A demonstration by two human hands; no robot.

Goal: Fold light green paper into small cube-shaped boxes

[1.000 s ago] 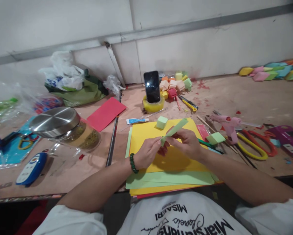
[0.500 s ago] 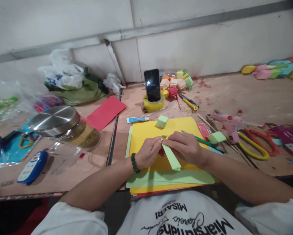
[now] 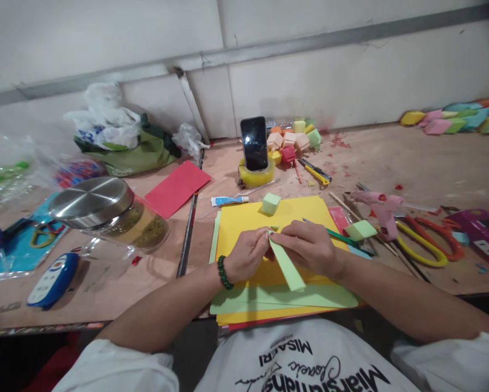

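A folded light green paper strip (image 3: pixel 287 267) slants down from between my fingertips, its loose end over the stacked sheets. My left hand (image 3: pixel 248 253), with a green bead bracelet at the wrist, pinches the strip's upper end. My right hand (image 3: pixel 310 245) is closed on the same end from the other side, the fingertips of both hands nearly touching. Beneath them lie yellow sheets (image 3: pixel 232 218) over light green sheets (image 3: pixel 322 296). A small light green paper cube (image 3: pixel 271 203) sits on the yellow sheet, just beyond my hands.
Behind the sheets, a phone (image 3: pixel 254 144) leans in a yellow tape roll (image 3: pixel 256 175) near folded paper pieces (image 3: pixel 295 140). To the right are a pink glue gun (image 3: pixel 385 209) and scissors (image 3: pixel 422 245). A lidded jar (image 3: pixel 109 212) and red paper (image 3: pixel 178 188) are left.
The strip's loose end has swung slightly right and toward me and looks flatter. Both hands keep their grip in nearly the same place.
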